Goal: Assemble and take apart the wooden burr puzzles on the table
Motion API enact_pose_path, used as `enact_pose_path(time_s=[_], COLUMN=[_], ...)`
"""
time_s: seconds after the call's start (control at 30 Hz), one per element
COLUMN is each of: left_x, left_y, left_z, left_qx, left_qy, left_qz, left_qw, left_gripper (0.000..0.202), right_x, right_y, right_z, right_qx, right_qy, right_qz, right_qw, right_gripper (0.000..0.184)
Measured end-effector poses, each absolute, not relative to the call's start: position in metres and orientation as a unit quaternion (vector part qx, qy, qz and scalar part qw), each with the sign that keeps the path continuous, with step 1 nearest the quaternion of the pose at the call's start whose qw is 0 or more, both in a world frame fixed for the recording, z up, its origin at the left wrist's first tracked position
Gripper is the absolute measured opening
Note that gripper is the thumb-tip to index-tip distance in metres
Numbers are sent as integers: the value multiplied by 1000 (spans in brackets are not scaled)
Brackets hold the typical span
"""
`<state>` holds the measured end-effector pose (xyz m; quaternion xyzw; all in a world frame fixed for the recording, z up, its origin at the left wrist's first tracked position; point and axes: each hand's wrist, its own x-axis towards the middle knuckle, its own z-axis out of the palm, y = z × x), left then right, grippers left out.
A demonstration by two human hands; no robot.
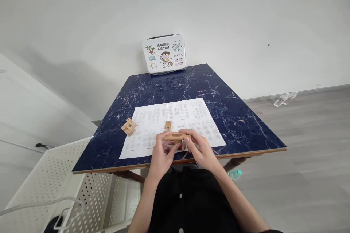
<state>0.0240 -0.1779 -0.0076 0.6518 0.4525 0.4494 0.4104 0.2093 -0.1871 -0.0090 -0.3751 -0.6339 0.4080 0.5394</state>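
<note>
My left hand (pixel 162 154) and my right hand (pixel 201 148) both grip wooden puzzle pieces (pixel 176 136) above the near part of a printed paper sheet (pixel 147 131). The upper piece lies crosswise and has a dark oval slot; other wood shows beneath it, partly covered by my fingers. Just beyond my left fingertips, a small wooden block (pixel 168 125) with a notch rests on the sheet. A few more wooden blocks (pixel 128 127) sit close together at the sheet's left edge.
The sheet lies on a dark blue marbled table (pixel 207 83). Against the wall stands a white printed case (pixel 165 54). White perforated furniture (pixel 62 164) is at the lower left. On the floor at right are a bottle (pixel 235 174) and a clear plastic item (pixel 286 98).
</note>
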Motion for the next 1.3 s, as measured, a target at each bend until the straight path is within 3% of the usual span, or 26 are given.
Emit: enact_pose_path(time_s=[0.73, 0.97, 1.3], left_x=[23, 22, 21], left_y=[-177, -177, -175], left_z=[-2, 3, 6], left_qx=[649, 628, 616], left_qy=[527, 503, 479], left_qz=[393, 404, 386], left_qw=[383, 435, 492], left_gripper=[32, 45, 48], right_x=[208, 211, 208], right_y=[-183, -183, -180], right_z=[-9, -5, -14], right_qx=[-426, -407, -418], right_qy=[-622, -639, -645], right_qz=[425, 436, 413], right_qw=[501, 485, 488], right_gripper=[27, 32, 28])
